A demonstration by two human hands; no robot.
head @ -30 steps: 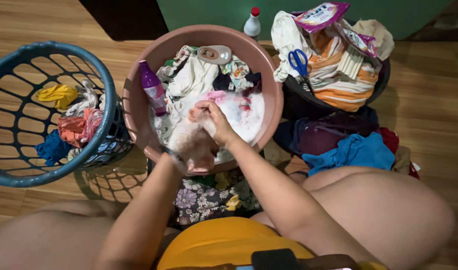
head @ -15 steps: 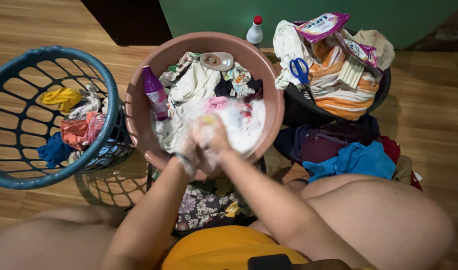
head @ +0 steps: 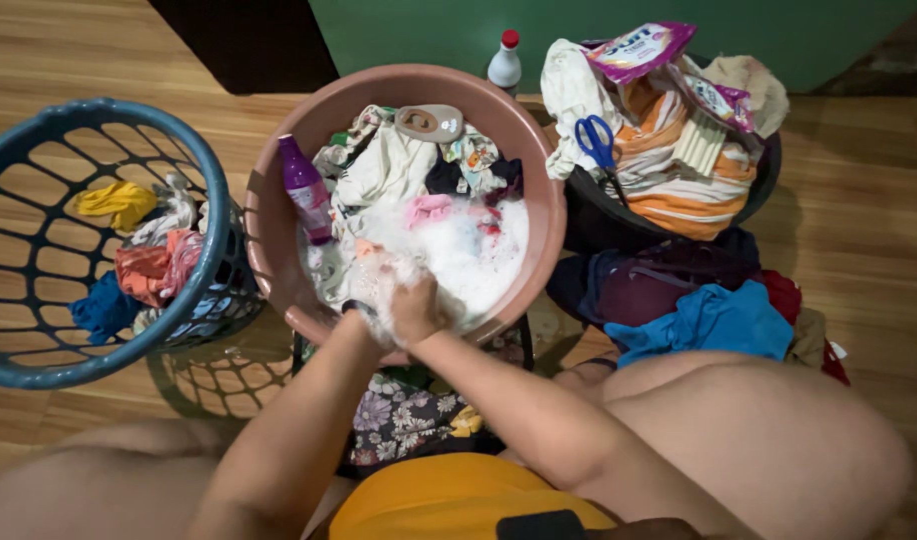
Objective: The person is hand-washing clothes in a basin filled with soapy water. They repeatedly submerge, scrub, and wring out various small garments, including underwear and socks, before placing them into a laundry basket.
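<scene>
A round pink basin (head: 279, 215) holds soapy water, foam and several wet clothes. Both my hands are pressed together at its near rim, gripping a pale soapy cloth (head: 384, 275). My right hand (head: 417, 310) lies on top; my left hand (head: 371, 318) is mostly hidden under it and the foam. A purple bottle (head: 304, 188) leans inside the basin at the left, and a tan scrub brush (head: 430, 123) rests on the clothes at the far side.
A blue laundry basket (head: 204, 165) with coloured clothes stands at the left. At the right a dark tub (head: 764, 170) carries striped cloth, blue scissors (head: 597, 138) and detergent packets (head: 639, 45). Loose clothes (head: 709, 315) lie below it. A white bottle (head: 505, 62) stands behind the basin.
My hands have drawn back from the middle of the basin to its near rim, rubbing the soapy cloth between them. The rest stays put.
</scene>
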